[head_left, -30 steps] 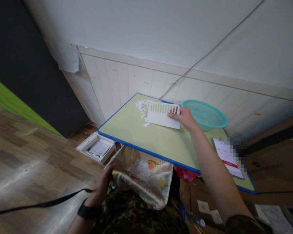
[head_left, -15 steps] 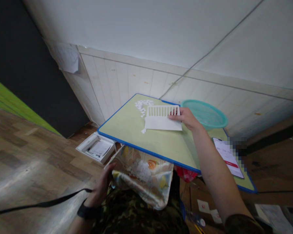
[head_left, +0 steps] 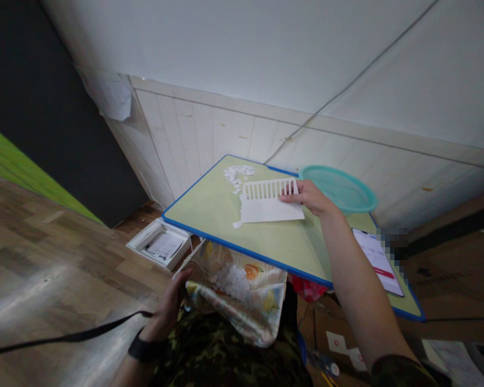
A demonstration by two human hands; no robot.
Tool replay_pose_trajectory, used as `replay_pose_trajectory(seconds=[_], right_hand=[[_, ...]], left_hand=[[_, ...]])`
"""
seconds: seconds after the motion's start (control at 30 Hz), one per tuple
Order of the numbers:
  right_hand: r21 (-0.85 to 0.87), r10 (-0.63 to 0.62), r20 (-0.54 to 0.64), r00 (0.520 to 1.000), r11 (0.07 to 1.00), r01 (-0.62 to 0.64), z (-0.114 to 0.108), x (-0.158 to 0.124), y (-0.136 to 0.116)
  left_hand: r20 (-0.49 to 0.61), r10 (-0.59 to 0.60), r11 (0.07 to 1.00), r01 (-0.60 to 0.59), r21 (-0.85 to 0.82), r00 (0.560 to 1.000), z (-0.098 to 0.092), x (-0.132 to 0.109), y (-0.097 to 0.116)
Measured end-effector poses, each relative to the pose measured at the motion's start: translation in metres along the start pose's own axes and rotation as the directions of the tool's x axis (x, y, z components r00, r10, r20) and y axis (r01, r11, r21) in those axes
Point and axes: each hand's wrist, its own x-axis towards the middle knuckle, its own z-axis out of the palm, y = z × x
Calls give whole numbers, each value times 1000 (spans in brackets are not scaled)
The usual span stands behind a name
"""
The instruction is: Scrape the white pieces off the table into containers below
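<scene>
My right hand (head_left: 306, 196) grips the right end of a flat white scraper (head_left: 268, 210) with a row of slots along its top. It stands on the pale green table (head_left: 201, 209), tilted. Small white paper scraps (head_left: 237, 173) lie behind its left end, and a few more bits (head_left: 236, 225) sit by its lower left corner. Below the table's front edge, my left hand (head_left: 179, 287) is closed on the left side of a fruit-patterned cloth (head_left: 266, 314). A heap of white scraps (head_left: 234, 282) rests in the sagging cloth under the edge.
A teal plastic basin (head_left: 336, 188) stands at the table's back right. Nearer, a phone or tablet (head_left: 377, 260) with a lit screen lies along the right edge. An open white box (head_left: 160, 244) is on the floor at left. The panelled wall (head_left: 210, 129) borders the table's far side.
My right hand has drawn the scraper slightly toward the front edge, with the few bits at its corner shifting along. My left hand and the cloth stay in place.
</scene>
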Motion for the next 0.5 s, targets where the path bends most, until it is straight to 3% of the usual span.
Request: replay_pose_trajectory(seconds=[0.27, 0.5], right_hand=[[-1, -57, -192, 980, 998, 58, -6, 5, 13], [-20, -60, -200, 978, 998, 57, -5, 6, 14]], left_hand=[[27, -48, 999, 47, 17, 999, 0, 1, 2], [-8, -32, 999, 32, 19, 999, 2, -1, 3]])
